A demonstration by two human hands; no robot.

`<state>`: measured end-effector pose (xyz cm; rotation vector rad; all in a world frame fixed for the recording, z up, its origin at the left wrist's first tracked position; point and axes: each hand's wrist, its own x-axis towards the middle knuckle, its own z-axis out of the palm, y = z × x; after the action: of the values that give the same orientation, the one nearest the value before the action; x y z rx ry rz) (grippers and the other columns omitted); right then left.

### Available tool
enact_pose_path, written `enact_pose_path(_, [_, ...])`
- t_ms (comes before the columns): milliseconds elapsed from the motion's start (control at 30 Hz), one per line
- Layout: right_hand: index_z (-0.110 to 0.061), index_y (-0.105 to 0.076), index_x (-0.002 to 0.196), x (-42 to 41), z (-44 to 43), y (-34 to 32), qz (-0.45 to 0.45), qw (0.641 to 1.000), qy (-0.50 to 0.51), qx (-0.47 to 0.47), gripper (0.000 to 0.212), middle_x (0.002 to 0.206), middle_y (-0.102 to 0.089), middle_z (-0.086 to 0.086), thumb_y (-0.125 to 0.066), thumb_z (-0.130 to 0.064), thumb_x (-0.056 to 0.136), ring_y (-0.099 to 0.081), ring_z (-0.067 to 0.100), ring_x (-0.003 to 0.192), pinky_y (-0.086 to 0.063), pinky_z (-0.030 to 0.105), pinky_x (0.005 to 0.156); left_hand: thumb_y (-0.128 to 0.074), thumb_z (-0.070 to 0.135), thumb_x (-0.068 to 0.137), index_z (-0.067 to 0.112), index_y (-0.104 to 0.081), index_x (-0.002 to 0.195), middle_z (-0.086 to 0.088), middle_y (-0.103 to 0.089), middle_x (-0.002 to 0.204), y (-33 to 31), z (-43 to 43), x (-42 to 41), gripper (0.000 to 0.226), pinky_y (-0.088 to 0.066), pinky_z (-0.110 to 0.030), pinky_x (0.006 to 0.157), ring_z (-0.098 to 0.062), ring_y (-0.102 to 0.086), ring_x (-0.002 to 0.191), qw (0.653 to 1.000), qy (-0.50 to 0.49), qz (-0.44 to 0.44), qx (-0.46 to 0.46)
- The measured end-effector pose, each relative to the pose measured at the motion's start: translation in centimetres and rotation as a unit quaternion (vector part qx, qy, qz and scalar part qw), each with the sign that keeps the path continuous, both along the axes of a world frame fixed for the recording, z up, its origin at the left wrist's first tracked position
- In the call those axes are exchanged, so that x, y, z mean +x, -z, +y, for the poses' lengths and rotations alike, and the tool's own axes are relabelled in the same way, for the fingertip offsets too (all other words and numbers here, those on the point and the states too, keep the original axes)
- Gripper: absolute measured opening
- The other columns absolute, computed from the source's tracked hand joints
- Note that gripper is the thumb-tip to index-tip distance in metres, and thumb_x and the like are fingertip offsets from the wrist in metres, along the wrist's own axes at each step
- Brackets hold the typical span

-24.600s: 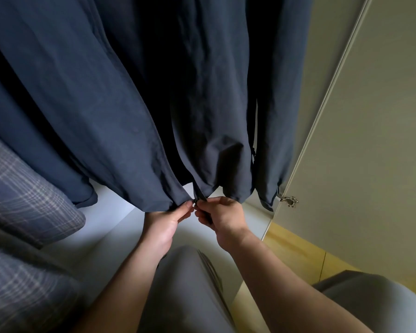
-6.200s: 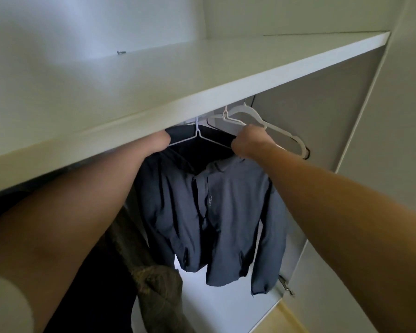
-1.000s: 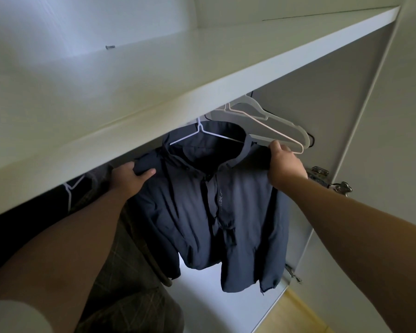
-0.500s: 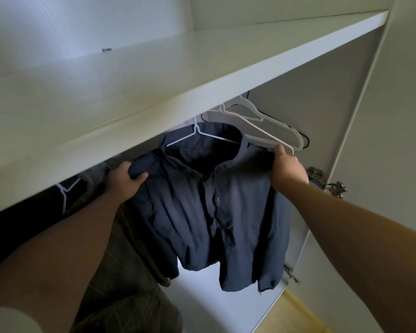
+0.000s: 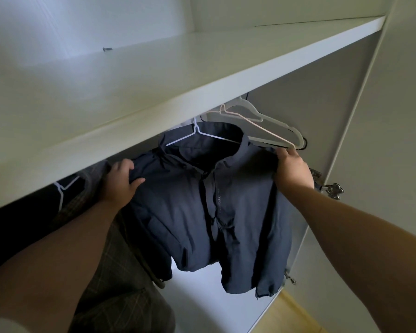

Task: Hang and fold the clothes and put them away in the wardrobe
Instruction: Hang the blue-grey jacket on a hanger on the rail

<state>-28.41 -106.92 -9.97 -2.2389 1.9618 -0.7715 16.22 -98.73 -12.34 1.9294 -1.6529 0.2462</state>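
The dark jacket [image 5: 214, 212] hangs on its wire hanger [image 5: 197, 134] beneath the front edge of the shelf [image 5: 178, 75], toward its right end, with the left hand [image 5: 120, 186] and right hand [image 5: 292, 170] each gripping a shoulder, so hanging this garment looks nearly done; no folding shows.

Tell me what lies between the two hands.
In the head view, the jacket spans the stretch between the left hand and the right hand, each gripping a shoulder; its collar hangs on a white wire hanger.

White wardrobe shelf [image 5: 178, 75] above pale wooden floor [image 5: 294, 317].
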Motion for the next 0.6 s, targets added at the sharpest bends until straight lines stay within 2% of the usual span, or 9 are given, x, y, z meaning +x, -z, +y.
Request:
enact_pose_path(133, [-0.009,-0.06,0.121,-0.7,0.0,-0.1,0.006,0.999,-0.021,-0.029,0.041,0.119,-0.055,0.019,-0.052,0.005,0.084,-0.062,0.047,0.095,-0.048,0.043,0.073,-0.08,0.004,0.08,0.005,-0.051,0.102,-0.02,-0.054,0.108,-0.5,0.1,-0.4,0.036,-0.045,-0.044,0.074,-0.041,-0.056,0.09,1.0,0.003,-0.008,0.018])
enact_pose_path(267, [-0.013,-0.061,0.125,-0.6,0.1,-0.1,-0.014,0.999,-0.013,-0.029,0.044,0.122,-0.053,0.017,-0.053,0.003,0.085,-0.061,0.046,0.094,-0.046,0.042,0.073,-0.074,-0.003,0.084,0.001,-0.056,0.101,-0.023,-0.057,0.107,-0.8,0.1,-0.5,0.025,-0.046,-0.045,0.074,-0.043,-0.057,0.091,1.0,0.0,-0.026,0.015])
enact_pose_path(400, [-0.004,-0.062,0.118,-0.1,-0.3,-0.7,-0.075,0.997,-0.009,-0.024,0.041,0.12,-0.053,0.022,-0.052,0.011,0.081,-0.058,0.047,0.099,-0.051,0.045,0.081,-0.067,-0.004,0.089,-0.003,-0.061,0.095,-0.025,-0.059,0.096,-0.9,0.1,-0.6,0.009,-0.046,-0.045,0.071,-0.044,-0.059,0.083,0.999,0.009,-0.046,-0.003])
enact_pose_path(467, [-0.002,-0.062,0.117,0.0,-0.4,-1.0,-0.108,0.994,-0.006,-0.016,0.041,0.12,-0.053,0.024,-0.05,0.012,0.081,-0.056,0.046,0.102,-0.049,0.044,0.085,-0.066,-0.004,0.089,-0.003,-0.061,0.093,-0.025,-0.057,0.104,-0.9,0.1,-0.8,0.006,-0.047,-0.046,0.076,-0.044,-0.059,0.088,0.999,0.01,-0.046,-0.016])
enact_pose_path(533, [-0.002,-0.061,0.113,0.1,-0.5,-1.2,-0.121,0.993,-0.007,-0.005,0.04,0.119,-0.054,0.023,-0.048,0.013,0.079,-0.055,0.044,0.103,-0.049,0.043,0.085,-0.066,-0.003,0.091,-0.003,-0.061,0.093,-0.025,-0.054,0.12,-0.8,0.1,-1.1,0.005,-0.048,-0.047,0.085,-0.041,-0.057,0.098,0.999,-0.002,-0.035,-0.037])
enact_pose_path(600, [-0.005,-0.059,0.109,0.1,-0.4,-1.4,-0.126,0.992,-0.006,0.004,0.038,0.118,-0.054,0.021,-0.047,0.012,0.077,-0.055,0.043,0.1,-0.05,0.043,0.084,-0.064,0.001,0.094,-0.001,-0.06,0.095,-0.023,-0.053,0.119,-0.9,0.1,-1.5,0.005,-0.047,-0.044,0.079,-0.04,-0.057,0.094,0.998,-0.012,-0.026,-0.059])
